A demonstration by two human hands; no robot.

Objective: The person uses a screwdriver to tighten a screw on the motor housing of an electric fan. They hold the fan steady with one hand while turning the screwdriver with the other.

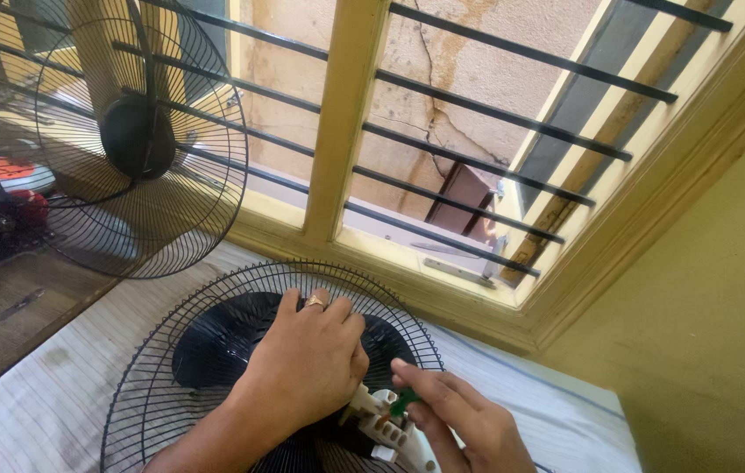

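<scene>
Head view: a fan lies flat on the striped cloth (48,394) covering the worktop, near its front edge and about midway along it. Its round black wire guard (171,350) faces up, with dark blades (215,342) showing beneath the wires.

The left hand (307,363) rests palm-down on the guard, fingers curled and closed over the wires and the hub beneath, a gold ring (315,301) on 1 finger. Its thumb side touches the white plastic switch block (381,420) at the fan's near rim, close to the front edge of the worktop.

The right hand (460,416) comes in from the front right, fingers narrowed to a pinch on a small green piece (405,402) that sits against the top of the white block. The 2 hands are just beside each other, almost touching over the block.

At the back left corner of the worktop a 2nd fan guard (109,131) stands upright, its dark round hub (136,136) in the middle. Behind it, at the left edge, are red and white items (4,180), too blurred to tell apart.

Along the back edge runs a yellow window frame (342,131) with dark horizontal bars (478,96), and a cracked outside wall (443,70) shows beyond. A yellow-green wall (723,307) meets the worktop's right side.
</scene>
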